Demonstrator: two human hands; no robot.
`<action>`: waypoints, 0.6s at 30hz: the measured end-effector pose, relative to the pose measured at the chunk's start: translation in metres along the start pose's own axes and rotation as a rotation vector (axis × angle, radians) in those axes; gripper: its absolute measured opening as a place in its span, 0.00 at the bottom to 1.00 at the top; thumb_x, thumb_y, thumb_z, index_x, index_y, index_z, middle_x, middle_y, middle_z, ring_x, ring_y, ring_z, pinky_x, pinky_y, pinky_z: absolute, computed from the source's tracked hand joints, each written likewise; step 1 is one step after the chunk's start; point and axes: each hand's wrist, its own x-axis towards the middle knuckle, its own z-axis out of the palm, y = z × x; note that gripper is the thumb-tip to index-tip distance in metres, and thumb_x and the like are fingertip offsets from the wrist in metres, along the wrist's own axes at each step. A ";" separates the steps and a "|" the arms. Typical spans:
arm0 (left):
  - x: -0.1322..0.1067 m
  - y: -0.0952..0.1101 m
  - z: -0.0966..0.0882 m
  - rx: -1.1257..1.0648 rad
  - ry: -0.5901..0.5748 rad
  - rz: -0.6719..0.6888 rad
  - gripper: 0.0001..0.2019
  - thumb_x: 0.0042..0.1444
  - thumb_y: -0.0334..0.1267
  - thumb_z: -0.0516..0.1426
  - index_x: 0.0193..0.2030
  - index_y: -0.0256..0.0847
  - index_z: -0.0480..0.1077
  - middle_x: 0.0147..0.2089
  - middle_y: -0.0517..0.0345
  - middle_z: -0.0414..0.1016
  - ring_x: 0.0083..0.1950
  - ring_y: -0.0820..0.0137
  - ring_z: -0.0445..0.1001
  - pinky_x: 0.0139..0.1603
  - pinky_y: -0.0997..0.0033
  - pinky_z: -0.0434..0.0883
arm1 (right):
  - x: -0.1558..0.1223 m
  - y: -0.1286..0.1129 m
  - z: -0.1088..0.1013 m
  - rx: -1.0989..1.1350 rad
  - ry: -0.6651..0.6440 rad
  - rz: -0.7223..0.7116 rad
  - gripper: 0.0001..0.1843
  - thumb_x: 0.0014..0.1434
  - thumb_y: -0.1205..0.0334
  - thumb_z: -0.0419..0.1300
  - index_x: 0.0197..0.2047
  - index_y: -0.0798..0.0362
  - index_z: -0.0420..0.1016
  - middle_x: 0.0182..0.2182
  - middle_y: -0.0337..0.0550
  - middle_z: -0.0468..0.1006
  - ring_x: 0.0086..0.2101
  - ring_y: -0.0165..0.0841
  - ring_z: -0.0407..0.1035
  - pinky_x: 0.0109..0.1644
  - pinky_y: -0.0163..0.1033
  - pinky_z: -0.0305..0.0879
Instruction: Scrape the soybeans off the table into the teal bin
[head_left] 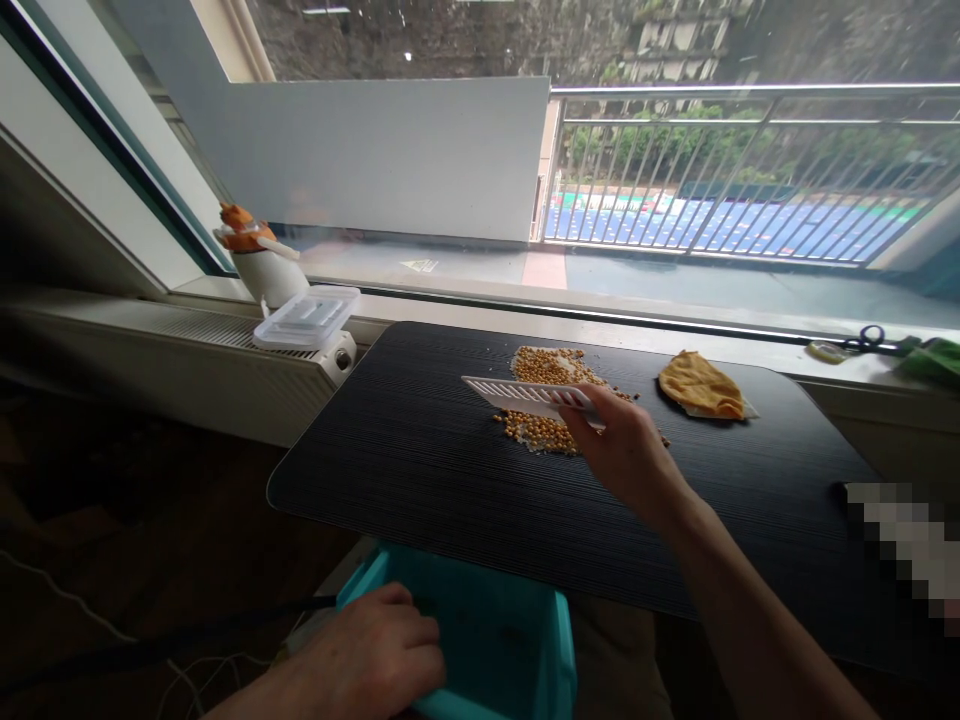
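Note:
A pile of small yellow beans [550,368] lies on the black table [420,450], near its far edge. My right hand [626,450] is closed on the end of a white slotted scraper [521,393], which lies across the pile. My left hand [371,655] grips the near left rim of a teal bin [517,640] held below the table's front edge. The bin's inside looks bare.
A crumpled yellow cloth on white paper [701,385] lies at the table's far right. A clear plastic lid [306,318] and an orange-and-white figurine [259,262] rest on the radiator shelf at left. Scissors [862,340] lie on the sill. Cables trail across the floor at left.

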 end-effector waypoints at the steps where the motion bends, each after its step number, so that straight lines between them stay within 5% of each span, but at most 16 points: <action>1: 0.000 0.000 0.000 0.001 0.000 0.000 0.03 0.64 0.32 0.59 0.40 0.43 0.69 0.39 0.60 0.74 0.41 0.66 0.71 0.54 0.67 0.63 | 0.000 0.000 0.000 -0.011 -0.007 0.002 0.07 0.64 0.65 0.55 0.37 0.52 0.74 0.28 0.39 0.75 0.28 0.30 0.66 0.33 0.34 0.59; 18: 0.001 -0.001 0.002 -0.001 -0.007 -0.015 0.08 0.59 0.26 0.60 0.39 0.43 0.67 0.42 0.61 0.74 0.43 0.67 0.72 0.55 0.67 0.64 | -0.017 0.002 0.003 0.158 -0.071 0.057 0.06 0.63 0.63 0.57 0.34 0.52 0.73 0.26 0.36 0.74 0.27 0.29 0.66 0.31 0.32 0.60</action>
